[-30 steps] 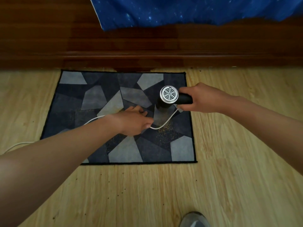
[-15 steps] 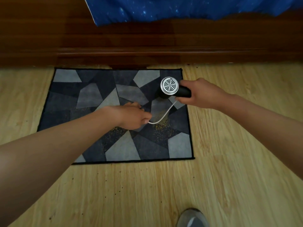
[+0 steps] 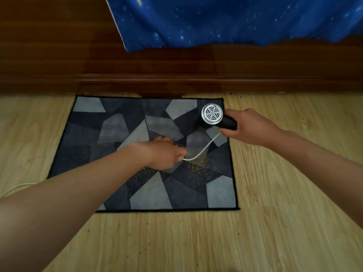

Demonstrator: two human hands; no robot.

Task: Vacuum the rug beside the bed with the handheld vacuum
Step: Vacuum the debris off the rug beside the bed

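**Mid-job, bedside**

Gripping handle of black handheld vacuum with round white grille in right hand, fingers & thumb curled tight round it. Holding it over far right corner of dark blue-grey rectangular rug with geometric patchwork, grille end turned up toward camera. Nozzle end hidden underneath, so can't tell whether touching pile.

Pinching thin white cord in left hand, fist closed on it, knuckles up, low over middle of rug; contact w/ rug unclear. Between the hands: slack arc of cord, from vac handle down & left into L fist. More cord at left edge of view, on pale wood-grain floor, beyond L forearm.

On rug just below arc: scatter of yellowish crumbs, spreading toward near side. Along rug's far edge: dark brown wooden bed frame, w/ deep blue star-print sheet hanging over it, upper right. On floor by rug's near edge: a few small dark specks.
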